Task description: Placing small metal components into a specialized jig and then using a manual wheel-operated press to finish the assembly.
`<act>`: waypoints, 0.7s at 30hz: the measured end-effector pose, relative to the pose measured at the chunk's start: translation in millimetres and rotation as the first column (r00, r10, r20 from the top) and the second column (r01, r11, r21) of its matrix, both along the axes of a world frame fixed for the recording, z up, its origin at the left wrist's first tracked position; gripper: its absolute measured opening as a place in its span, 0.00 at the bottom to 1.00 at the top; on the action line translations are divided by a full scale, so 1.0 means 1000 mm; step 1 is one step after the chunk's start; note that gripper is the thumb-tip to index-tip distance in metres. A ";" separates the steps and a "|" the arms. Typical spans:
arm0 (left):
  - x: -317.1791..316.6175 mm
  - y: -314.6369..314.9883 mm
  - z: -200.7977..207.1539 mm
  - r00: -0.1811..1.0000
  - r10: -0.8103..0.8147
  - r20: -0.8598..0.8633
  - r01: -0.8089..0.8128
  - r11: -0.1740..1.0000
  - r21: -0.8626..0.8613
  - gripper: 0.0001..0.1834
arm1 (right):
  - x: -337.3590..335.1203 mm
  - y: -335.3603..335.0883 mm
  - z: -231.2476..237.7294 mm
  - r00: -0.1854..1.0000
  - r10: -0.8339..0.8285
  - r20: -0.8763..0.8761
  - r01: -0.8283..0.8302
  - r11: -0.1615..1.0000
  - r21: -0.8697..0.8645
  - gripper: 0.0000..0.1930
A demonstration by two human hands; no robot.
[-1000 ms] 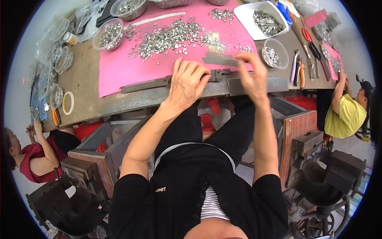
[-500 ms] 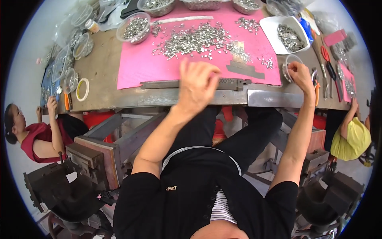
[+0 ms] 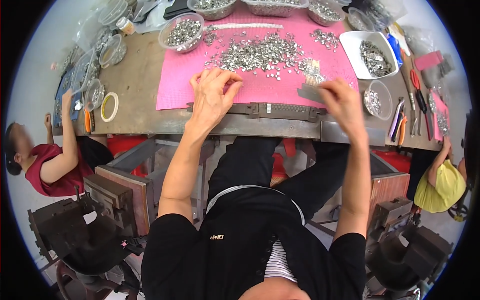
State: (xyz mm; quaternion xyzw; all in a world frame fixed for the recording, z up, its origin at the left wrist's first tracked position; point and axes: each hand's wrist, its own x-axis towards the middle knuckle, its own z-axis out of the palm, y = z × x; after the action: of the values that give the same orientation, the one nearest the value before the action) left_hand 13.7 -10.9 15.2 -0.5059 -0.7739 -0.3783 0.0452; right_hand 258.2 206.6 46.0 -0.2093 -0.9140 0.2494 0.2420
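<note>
We look down on a worn workbench [image 3: 135,75] spread with a pink mat [image 3: 260,82], a heap of small metal clips [image 3: 260,50] across its middle. Our left hand [image 3: 212,95] rests at the mat's near edge, fingers loosely curled, thumb and forefinger nearly meeting; whether they pinch a clip we cannot tell. Our right hand [image 3: 340,100] hovers over a grey metal strip [image 3: 310,92], fingers bent down; its grip is hidden. A long dark jig [image 3: 260,110] lies between them. Clear bowls [image 3: 184,31], a white tray [image 3: 370,54] and pliers [image 3: 400,117] crowd the edges.
</note>
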 end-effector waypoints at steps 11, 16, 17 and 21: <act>-0.002 0.001 -0.002 0.992 0.006 -0.125 -0.015 0.998 -0.068 0.04 | -0.033 -0.019 -0.016 0.999 0.033 0.035 -0.026 0.981 -0.191 0.06; 0.012 0.005 0.000 0.986 -0.126 -0.113 0.127 0.992 0.004 0.02 | -0.037 -0.024 -0.021 0.999 0.039 -0.020 -0.041 0.992 -0.119 0.06; 0.019 0.006 0.002 0.978 -0.190 -0.088 0.192 0.981 0.022 0.03 | -0.041 -0.025 -0.021 0.997 0.050 -0.051 -0.054 0.995 -0.083 0.06; 0.044 0.011 -0.006 0.948 -0.316 -0.041 0.319 0.945 0.080 0.04 | -0.048 -0.022 -0.029 0.989 0.128 -0.075 -0.122 0.989 0.080 0.04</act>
State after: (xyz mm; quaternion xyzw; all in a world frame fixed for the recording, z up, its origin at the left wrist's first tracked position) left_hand 57.8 0.4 9.3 -0.6266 -0.6648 -0.4064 0.0158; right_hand 210.6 184.6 17.5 -0.1320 -0.9237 0.2379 0.2698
